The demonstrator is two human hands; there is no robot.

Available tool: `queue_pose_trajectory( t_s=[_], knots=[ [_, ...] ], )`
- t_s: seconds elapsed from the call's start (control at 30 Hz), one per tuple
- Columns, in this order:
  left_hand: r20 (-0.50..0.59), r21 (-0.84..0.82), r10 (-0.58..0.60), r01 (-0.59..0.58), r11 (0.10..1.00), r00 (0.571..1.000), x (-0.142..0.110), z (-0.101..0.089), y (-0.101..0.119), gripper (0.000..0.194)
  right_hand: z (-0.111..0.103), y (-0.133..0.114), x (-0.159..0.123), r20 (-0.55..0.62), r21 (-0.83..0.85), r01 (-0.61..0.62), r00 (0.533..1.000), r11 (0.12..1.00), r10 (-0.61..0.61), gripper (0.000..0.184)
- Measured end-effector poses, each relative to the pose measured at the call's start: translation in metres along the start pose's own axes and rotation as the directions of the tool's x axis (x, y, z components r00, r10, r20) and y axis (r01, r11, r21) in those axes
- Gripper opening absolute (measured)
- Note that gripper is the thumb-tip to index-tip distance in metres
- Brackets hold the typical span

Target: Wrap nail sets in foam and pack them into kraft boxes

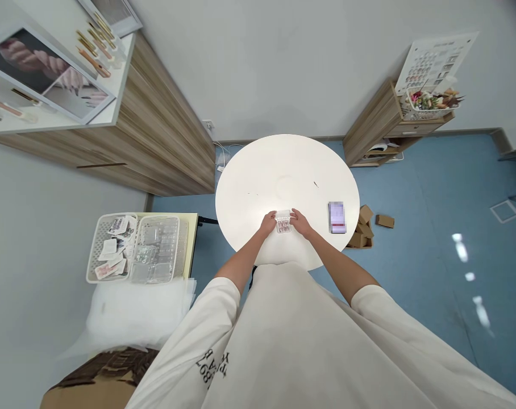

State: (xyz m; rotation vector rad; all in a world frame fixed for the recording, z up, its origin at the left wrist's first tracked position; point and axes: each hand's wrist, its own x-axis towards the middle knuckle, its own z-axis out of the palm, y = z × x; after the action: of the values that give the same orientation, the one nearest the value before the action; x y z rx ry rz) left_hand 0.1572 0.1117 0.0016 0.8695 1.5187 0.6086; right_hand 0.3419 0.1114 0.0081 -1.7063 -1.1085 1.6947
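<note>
A small clear plastic box [283, 226] with a row of pinkish pieces, apparently false nails, is at the near part of the round white table [258, 165]. Its lid looks raised at the far side. My left hand [269, 222] grips the left side of the box, fingers closed at its edge. On the opposite side, my right hand [299, 222] holds the right edge with bent fingers. The fingertips are too small to make out exactly.
A phone [337, 217] lies on the table's right, with a small dark tool [316, 184] farther back. Left of the table, white baskets [90, 250] hold packets and clear boxes. Cardboard boxes [360, 230] stand on the floor at right. Wooden cabinets [168, 125] flank the table.
</note>
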Motion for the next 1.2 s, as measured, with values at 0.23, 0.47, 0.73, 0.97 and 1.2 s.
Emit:
queue_pose_trajectory(
  t_s=[0.23, 0.47, 0.73, 0.97, 1.2],
  knots=[
    [0.008, -0.030, 0.018, -0.018, 0.999, 1.000, -0.020, -0.004, -0.008, 0.045, 0.000, 0.018, -0.014, 0.039, -0.084, 0.033, 0.999, 0.996, -0.030, 0.087],
    [0.031, -0.041, -0.011, 0.012, 0.999, 0.999, -0.032, -0.002, -0.026, 0.046, -0.001, 0.037, -0.028, 0.063, -0.124, 0.031, 0.998, 0.992, -0.023, 0.086],
    [0.046, 0.122, 0.049, -0.055, 0.991, 0.998, -0.043, -0.002, -0.037, 0.056, -0.001, 0.045, -0.035, 0.040, -0.300, 0.059, 0.998, 0.952, -0.049, 0.068],
    [0.177, 0.374, 0.237, -0.288, 0.881, 0.955, -0.067, -0.001, -0.049, 0.054, 0.000, 0.057, -0.049, 0.199, -0.644, 0.266, 0.964, 0.717, -0.179, 0.066],
    [0.366, 0.703, 0.233, -0.432, 0.565, 0.901, -0.079, -0.001, -0.064, 0.070, 0.003, 0.061, -0.061, 0.314, -0.841, 0.331, 0.943, 0.429, -0.111, 0.073]
  ],
)
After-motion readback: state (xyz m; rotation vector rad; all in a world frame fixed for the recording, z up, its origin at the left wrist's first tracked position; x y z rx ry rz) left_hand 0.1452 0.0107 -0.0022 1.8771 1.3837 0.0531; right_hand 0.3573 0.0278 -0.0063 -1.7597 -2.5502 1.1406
